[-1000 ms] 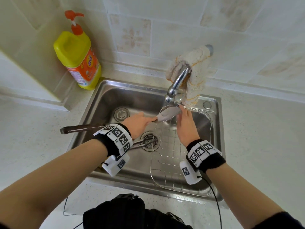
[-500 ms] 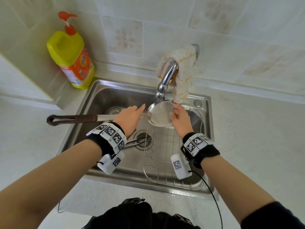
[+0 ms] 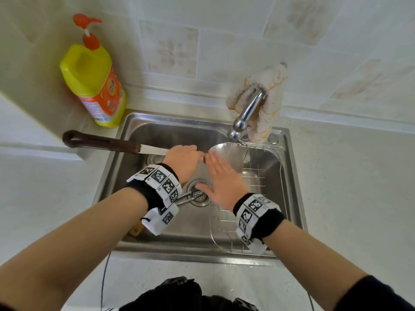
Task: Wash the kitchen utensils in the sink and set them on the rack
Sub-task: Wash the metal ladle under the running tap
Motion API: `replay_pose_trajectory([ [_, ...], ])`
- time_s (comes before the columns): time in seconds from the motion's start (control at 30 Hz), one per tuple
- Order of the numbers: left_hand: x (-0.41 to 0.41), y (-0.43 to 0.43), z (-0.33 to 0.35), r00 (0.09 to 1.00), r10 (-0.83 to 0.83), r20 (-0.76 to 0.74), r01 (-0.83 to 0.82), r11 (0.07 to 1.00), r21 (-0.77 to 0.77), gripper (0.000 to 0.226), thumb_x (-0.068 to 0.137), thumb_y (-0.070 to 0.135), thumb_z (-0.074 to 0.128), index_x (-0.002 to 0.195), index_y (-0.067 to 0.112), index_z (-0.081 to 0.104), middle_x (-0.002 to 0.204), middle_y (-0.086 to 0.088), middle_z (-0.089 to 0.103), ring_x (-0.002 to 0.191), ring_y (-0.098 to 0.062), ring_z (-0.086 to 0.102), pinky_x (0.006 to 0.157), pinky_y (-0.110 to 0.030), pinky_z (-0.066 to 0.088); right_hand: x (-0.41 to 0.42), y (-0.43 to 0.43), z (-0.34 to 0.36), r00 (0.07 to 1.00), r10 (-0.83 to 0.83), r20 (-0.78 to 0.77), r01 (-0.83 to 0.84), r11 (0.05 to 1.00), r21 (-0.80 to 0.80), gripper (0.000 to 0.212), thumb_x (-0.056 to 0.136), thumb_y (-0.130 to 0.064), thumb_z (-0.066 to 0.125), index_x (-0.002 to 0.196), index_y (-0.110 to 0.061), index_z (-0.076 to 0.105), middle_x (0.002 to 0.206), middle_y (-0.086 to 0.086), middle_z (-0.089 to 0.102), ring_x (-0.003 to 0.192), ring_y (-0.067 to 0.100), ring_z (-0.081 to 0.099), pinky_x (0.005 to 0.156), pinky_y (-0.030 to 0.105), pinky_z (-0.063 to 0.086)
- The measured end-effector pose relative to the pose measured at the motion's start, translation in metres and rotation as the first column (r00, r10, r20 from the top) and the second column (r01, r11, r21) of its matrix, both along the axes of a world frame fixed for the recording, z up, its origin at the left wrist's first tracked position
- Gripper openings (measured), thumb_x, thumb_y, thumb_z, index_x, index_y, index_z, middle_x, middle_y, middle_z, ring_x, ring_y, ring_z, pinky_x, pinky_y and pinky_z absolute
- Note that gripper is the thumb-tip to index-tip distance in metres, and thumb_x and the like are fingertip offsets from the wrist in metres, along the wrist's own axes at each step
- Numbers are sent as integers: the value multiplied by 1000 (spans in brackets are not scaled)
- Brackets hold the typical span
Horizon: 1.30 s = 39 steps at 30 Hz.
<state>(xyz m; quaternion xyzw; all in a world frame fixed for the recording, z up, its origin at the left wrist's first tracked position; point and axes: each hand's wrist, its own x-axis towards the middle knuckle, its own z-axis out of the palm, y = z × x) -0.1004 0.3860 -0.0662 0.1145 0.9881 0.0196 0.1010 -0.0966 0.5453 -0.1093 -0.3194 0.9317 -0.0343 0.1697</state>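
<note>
**Ladle [image 3: 226,153] Held Under Tap [image 3: 247,113] at Kitchen Sink [image 3: 170,126]**

A person rinsed a large steel ladle over a stainless sink. The left hand [image 3: 183,159] was wrapped round the metal shaft just behind the bowl, apparently to keep the bowl level and directly below the spout. What looked like a thin stream ran into it. The long dark handle [image 3: 101,142] stuck out to the left, past the sink's rim and above the counter [image 3: 348,187], because the tool was too long to sit inside the basin.

The right hand [image 3: 222,185] lay flat with fingers straight and spread and held nothing. Its fingertips were at the bowl's near edge, likely placed to rub the metal under the water. Whether they touched it could not be told. The two hands were close together, almost meeting at the ladle's neck.

A wire rack [image 3: 258,186] filled the right half of the basin and no utensils showed in its visible part, so the ladle had not yet been set down to drain. On the sink floor, a second metal utensil [image 3: 185,199] lay with its end over the drain [image 3: 199,196], probably waiting its turn. A cloth [image 3: 269,97] hung over the tap, and a yellow pump bottle [image 3: 92,79] stood at the sink's back left corner.
</note>
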Motion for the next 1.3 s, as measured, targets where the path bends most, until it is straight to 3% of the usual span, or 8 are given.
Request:
replay_pose_trajectory([
  [0.1,-1,-1,2,1000,19,14,-19,1000,-14,30,94,18,47,123,21,54,105,-2,56,96,-21,59,84,-30,45,-18,13,-1,982,-188,-20,188,982,15,101,74,-73,-6,147,-3,-10,156,14,-10,145,25,-8,120,38,1],
  [0.23,0,1,2,999,31,29,-30,999,-25,29,93,19,50,121,20,54,106,-3,56,96,-22,60,84,-32,47,-1,5,-6,1000,31,-1,-31,999,-36,82,89,-63,9,147,-8,-9,157,9,-10,145,20,-11,120,36,2],
  [0.37,-3,3,2,999,40,26,-39,999,-4,26,93,17,48,118,19,56,103,-3,55,93,-22,59,82,-32,48,-17,19,3,992,-103,-77,106,994,27,89,77,-65,-12,144,-6,-15,155,12,-14,144,23,-13,118,34,-6],
  [0.7,-3,-9,-5,995,70,69,-71,997,19,25,93,17,46,113,21,60,92,0,56,89,-24,62,77,-33,50,-14,7,21,997,15,82,-9,998,-67,65,99,-48,16,149,-9,3,158,7,0,146,16,-2,115,26,-4],
  [0.87,5,-13,-10,981,114,156,-121,992,38,31,92,11,47,118,21,60,110,-5,65,100,-24,63,88,-39,52,-22,18,25,949,-312,54,307,867,-394,35,101,-23,32,134,-14,43,127,9,55,108,23,58,95,38,48],
  [1.0,5,-10,-7,984,83,155,-93,994,59,38,91,7,45,123,24,57,109,-6,65,100,-23,63,90,-39,52,-57,32,18,866,-483,-129,466,873,-143,28,99,-16,38,121,-4,49,114,16,56,101,30,57,82,35,47],
  [1.13,13,-9,-12,984,71,166,-78,996,39,31,92,14,45,117,26,58,107,-1,65,95,-20,63,85,-35,53,-66,33,12,908,-413,-72,414,910,7,33,101,-25,36,125,-4,43,113,16,58,102,32,59,85,40,51],
  [1.3,13,-4,-7,986,45,159,-50,998,30,29,92,20,46,119,27,56,110,-2,61,99,-22,61,83,-36,52,-80,37,-1,873,-474,-117,461,878,-127,14,96,-12,41,102,-7,53,95,13,56,86,29,58,76,41,53],
])
